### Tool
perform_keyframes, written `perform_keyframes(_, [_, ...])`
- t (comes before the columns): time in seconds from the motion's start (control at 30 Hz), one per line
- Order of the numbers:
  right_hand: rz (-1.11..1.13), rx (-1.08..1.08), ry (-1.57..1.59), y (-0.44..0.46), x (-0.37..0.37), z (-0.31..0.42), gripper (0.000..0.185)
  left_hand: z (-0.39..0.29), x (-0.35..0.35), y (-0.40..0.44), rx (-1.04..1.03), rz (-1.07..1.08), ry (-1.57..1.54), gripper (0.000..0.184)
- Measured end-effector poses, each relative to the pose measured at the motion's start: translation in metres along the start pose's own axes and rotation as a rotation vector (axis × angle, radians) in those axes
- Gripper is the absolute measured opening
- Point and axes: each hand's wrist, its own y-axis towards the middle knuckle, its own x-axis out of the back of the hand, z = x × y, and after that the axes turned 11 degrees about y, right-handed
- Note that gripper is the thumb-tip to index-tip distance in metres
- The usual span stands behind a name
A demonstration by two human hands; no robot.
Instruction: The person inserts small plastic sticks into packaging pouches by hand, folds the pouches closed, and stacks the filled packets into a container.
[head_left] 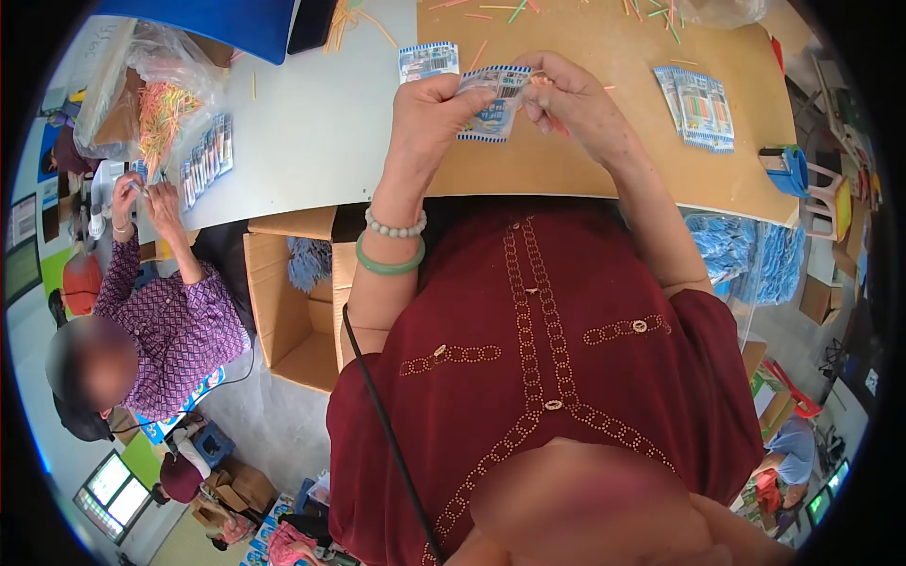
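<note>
My left hand [429, 108] is closed on a small clear plastic packet [491, 118] with blue and white print, thumb on its face. At the packet's right edge, my right hand [576, 108] is pinched, with bits of thin orange-pink sticks showing among its fingers. How far the sticks reach into the packet is hidden. Another printed packet [427, 60] lies flat just beyond my left hand. To the right on the brown board is an overlapping pile of packets [696, 108] with coloured sticks visible inside.
Loose coloured sticks [517, 11] are scattered at the table's far side. On the left, a co-worker [179, 330] handles something small beside a bag of sticks [165, 113] and a row of packets [206, 162]. An open cardboard box [307, 344] stands below the table edge.
</note>
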Motion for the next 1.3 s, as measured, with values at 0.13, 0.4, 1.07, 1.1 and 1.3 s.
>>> perform_keyframes(0.13, [0.051, 0.052, -0.038, -0.004, -0.005, 0.01, 0.012, -0.015, -0.009, -0.006, -0.008, -0.001, -0.059, 0.008])
perform_keyframes(0.4, [-0.046, -0.02, -0.054, 0.0, 0.002, -0.009, 0.015, 0.0, -0.011, -0.006, -0.168, 0.009, 0.032, 0.009])
perform_keyframes(1.07, [-0.017, 0.098, -0.003, -0.004, 0.002, -0.009, 0.016, 0.014, -0.02, -0.01, -0.099, 0.005, -0.065, 0.011])
perform_keyframes(1.1, [-0.018, 0.101, -0.007, -0.005, 0.001, -0.009, 0.016, 0.015, -0.019, -0.011, -0.092, -0.005, -0.044, 0.009])
perform_keyframes(1.3, [-0.123, 0.087, 0.13, -0.005, 0.009, -0.024, 0.01, 0.013, -0.009, -0.014, 0.001, -0.05, -0.115, 0.004])
